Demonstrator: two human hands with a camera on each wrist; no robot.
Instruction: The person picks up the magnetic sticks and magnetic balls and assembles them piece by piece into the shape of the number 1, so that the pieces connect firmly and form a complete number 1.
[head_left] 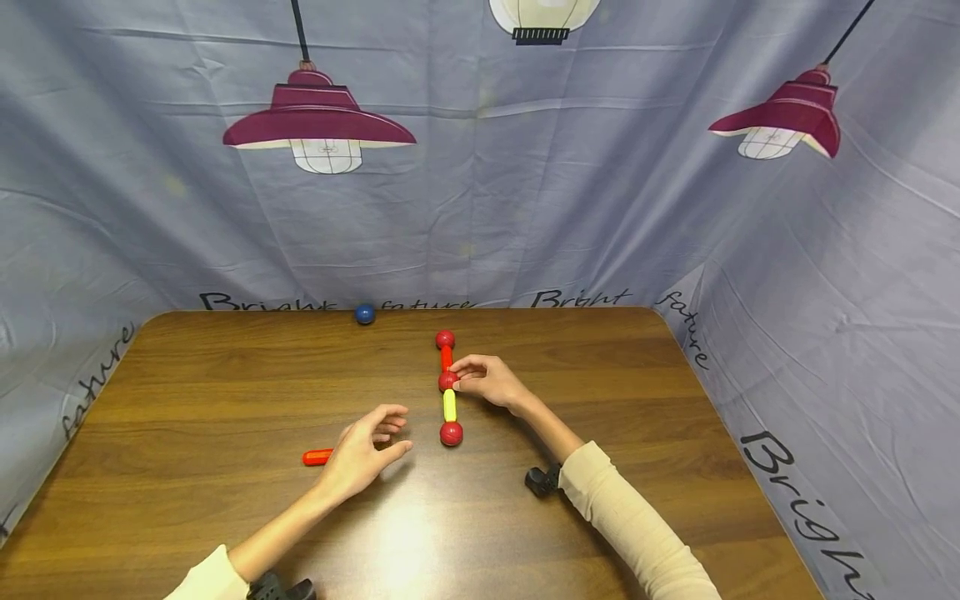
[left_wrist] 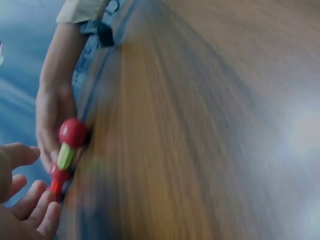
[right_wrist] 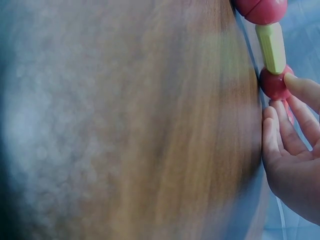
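Observation:
A straight chain lies on the table, made of a far red ball [head_left: 445, 339], a red rod [head_left: 446, 357], a middle red ball [head_left: 446, 382], a yellow-green rod [head_left: 450, 406] and a near red ball [head_left: 452, 433]. With thumb and fingers, my right hand [head_left: 489, 381] pinches the middle ball from the right, as the right wrist view also shows. My left hand [head_left: 362, 452] hovers left of the chain, fingers loosely bent and holding nothing. Partly behind it is a loose orange-red rod [head_left: 317, 457].
A blue ball [head_left: 364, 314] sits at the back edge of the wooden table [head_left: 225, 383]. Behind and beside the table hangs a grey-blue curtain [head_left: 465, 208] printed with lamps and lettering. Each wrist wears a black device, such as the right wrist camera [head_left: 542, 481].

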